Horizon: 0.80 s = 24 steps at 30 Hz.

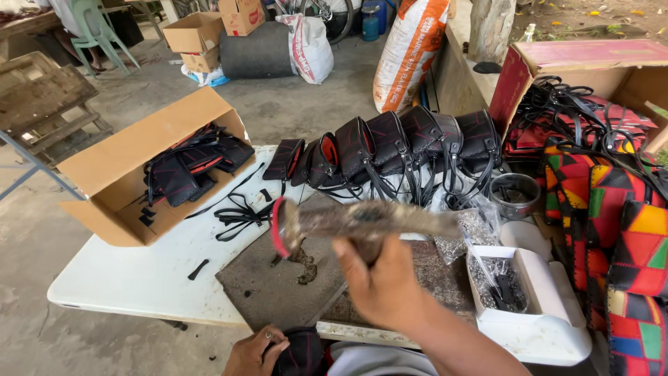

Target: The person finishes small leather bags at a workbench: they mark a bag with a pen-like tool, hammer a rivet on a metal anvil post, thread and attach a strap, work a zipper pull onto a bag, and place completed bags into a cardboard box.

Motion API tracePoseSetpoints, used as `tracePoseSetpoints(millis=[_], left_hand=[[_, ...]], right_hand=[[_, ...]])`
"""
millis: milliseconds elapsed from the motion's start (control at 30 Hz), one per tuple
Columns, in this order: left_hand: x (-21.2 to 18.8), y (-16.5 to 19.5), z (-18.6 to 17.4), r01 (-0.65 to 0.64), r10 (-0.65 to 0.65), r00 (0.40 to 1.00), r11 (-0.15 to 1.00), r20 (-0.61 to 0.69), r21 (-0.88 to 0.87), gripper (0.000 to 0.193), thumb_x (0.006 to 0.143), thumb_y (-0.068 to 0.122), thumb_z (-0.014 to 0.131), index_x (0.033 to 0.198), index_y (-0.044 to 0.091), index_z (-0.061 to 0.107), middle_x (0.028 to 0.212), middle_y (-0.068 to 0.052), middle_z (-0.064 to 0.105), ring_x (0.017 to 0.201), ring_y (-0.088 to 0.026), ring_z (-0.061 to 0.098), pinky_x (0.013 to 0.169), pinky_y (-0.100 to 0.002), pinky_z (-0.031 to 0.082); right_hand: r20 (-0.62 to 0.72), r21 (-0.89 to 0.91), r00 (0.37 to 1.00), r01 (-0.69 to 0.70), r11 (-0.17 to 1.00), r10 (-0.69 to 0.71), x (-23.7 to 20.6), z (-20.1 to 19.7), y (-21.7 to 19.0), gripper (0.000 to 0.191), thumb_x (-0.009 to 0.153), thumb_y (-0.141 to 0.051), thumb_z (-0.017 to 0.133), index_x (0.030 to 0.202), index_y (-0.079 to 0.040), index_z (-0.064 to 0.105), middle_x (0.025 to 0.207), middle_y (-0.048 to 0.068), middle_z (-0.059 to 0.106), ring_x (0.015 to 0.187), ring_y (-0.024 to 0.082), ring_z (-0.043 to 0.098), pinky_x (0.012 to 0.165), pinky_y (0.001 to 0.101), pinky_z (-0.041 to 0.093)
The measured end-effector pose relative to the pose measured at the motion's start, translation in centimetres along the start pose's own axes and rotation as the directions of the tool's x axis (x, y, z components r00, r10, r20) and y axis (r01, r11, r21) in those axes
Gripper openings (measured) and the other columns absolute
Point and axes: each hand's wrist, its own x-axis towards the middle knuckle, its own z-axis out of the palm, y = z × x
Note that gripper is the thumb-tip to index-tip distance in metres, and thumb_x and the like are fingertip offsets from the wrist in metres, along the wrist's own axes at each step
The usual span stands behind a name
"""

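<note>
An open cardboard box (132,160) of black straps is sitting far left. The left hand (252,354) is clamping a black pouch (303,351) low at the table's (125,278) edge. The right hand (379,285) is gripping a motion-blurred hammer (348,223) above the work mat (271,285).

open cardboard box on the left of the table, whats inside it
The cardboard box lies on its side, holding a pile of black pouches with red trim and loose black straps. What lies under the pile, and the box's back, is covered.
</note>
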Motion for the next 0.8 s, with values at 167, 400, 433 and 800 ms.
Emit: tracePoseSetpoints(millis=[167, 400, 433, 800], left_hand=[[-0.8, 3.1, -0.8, -0.123, 0.12, 0.987, 0.992, -0.11, -0.022, 0.039, 0.085, 0.022, 0.072, 0.122, 0.01, 0.065, 0.089, -0.013, 0.077, 0.082, -0.028, 0.078, 0.068, -0.037, 0.06], [-1.8, 3.9, -1.1, -0.322, 0.316, 0.93, 0.947, -0.188, 0.0, 0.013, 0.091, 0.018, 0.069, 0.093, 0.005, 0.068, 0.088, -0.013, 0.074, 0.081, -0.034, 0.074, 0.071, -0.037, 0.058], [-2.0, 3.9, -1.0, -0.31, 0.304, 0.936, 0.951, -0.177, -0.007, 0.013, 0.092, 0.018, 0.068, 0.093, 0.004, 0.067, 0.09, -0.013, 0.074, 0.084, -0.035, 0.073, 0.073, -0.038, 0.058], [-1.7, 4.2, -0.3, -0.254, 0.258, 0.95, 0.966, -0.178, 0.048, 0.015, 0.096, 0.017, 0.065, 0.099, 0.002, 0.064, 0.097, -0.013, 0.076, 0.088, -0.036, 0.074, 0.074, -0.041, 0.06]], right_hand=[[0.384, -0.412, 0.855, 0.497, 0.764, -0.349, -2.8, 3.1, 2.4, 0.016, 0.09, -0.006, 0.065, 0.106, -0.006, 0.061, 0.078, 0.006, 0.064, 0.056, 0.019, 0.063, 0.039, 0.0357, 0.047], [0.156, -0.67, 0.979, 0.204, 0.714, -0.133, -5.4, -1.6, 11.7, 0.042, 0.083, -0.016, 0.065, 0.125, -0.015, 0.067, 0.088, 0.007, 0.062, 0.07, 0.028, 0.066, 0.057, 0.0395, 0.054], [0.173, -0.751, 0.974, 0.228, 0.62, -0.148, -5.9, -1.6, 12.9, 0.05, 0.079, -0.012, 0.063, 0.128, -0.017, 0.067, 0.09, 0.007, 0.061, 0.078, 0.029, 0.066, 0.065, 0.0395, 0.055], [0.236, -0.113, 0.793, 0.596, 0.795, -0.561, -6.5, 7.2, 7.0, 0.059, 0.082, -0.034, 0.074, 0.135, -0.011, 0.064, 0.125, 0.017, 0.061, 0.104, 0.033, 0.066, 0.086, 0.0431, 0.057]])
